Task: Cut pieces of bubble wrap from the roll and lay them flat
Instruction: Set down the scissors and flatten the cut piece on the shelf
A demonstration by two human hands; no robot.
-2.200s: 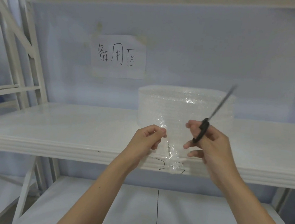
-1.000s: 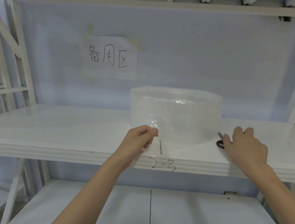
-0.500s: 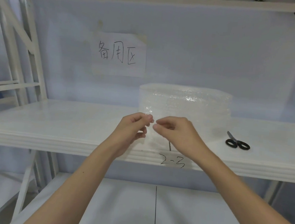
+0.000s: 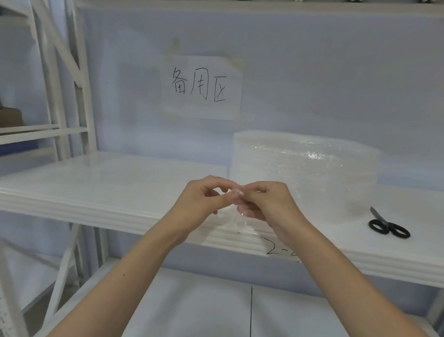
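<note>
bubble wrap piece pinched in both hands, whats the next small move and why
Probably draw the hands apart and lower the clear bubble wrap piece flat onto the white shelf: left hand and right hand both pinch it, and the black-handled scissors lie set aside.

shelf label (image 4: 283, 251) partly behind right wrist

Paper sheet (image 4: 204, 86), taped to the back wall above the shelf: handwritten black characters "备用区".
Front edge of the white shelf (image 4: 130, 222): handwritten black marking (image 4: 283, 251) "2-", remainder hidden behind the right forearm.
</note>
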